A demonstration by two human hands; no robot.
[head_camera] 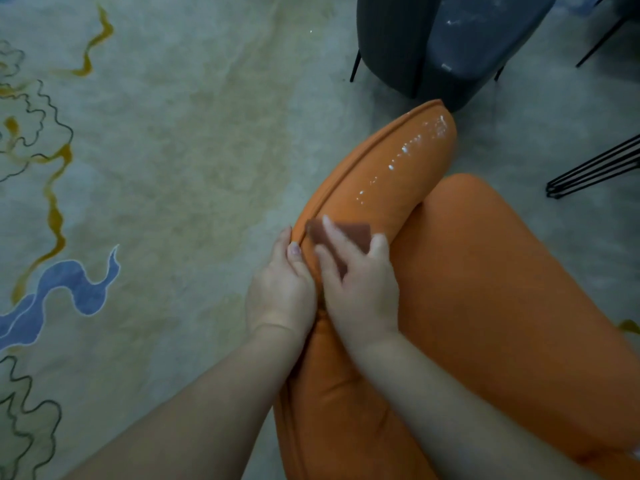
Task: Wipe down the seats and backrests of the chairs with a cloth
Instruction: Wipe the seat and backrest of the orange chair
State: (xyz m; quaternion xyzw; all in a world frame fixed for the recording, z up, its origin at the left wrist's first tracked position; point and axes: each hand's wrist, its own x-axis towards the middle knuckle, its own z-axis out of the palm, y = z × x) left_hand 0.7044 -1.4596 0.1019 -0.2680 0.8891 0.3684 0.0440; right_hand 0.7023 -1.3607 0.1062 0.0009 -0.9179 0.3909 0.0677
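Observation:
An orange upholstered chair fills the lower right; its curved backrest (391,174) runs up toward the centre and its seat (502,289) lies to the right. White specks and smears dot the upper part of the backrest. My right hand (360,278) presses a small brown cloth (349,232) flat against the inner face of the backrest with spread fingers. My left hand (280,292) grips the backrest's outer rim just left of the cloth, thumb on the piping.
A dark grey chair (450,46) with thin black legs stands just beyond the backrest's end, also speckled white. Black wire legs (595,171) of another piece reach in at the right edge. A pale patterned rug (138,168) covers the floor to the left.

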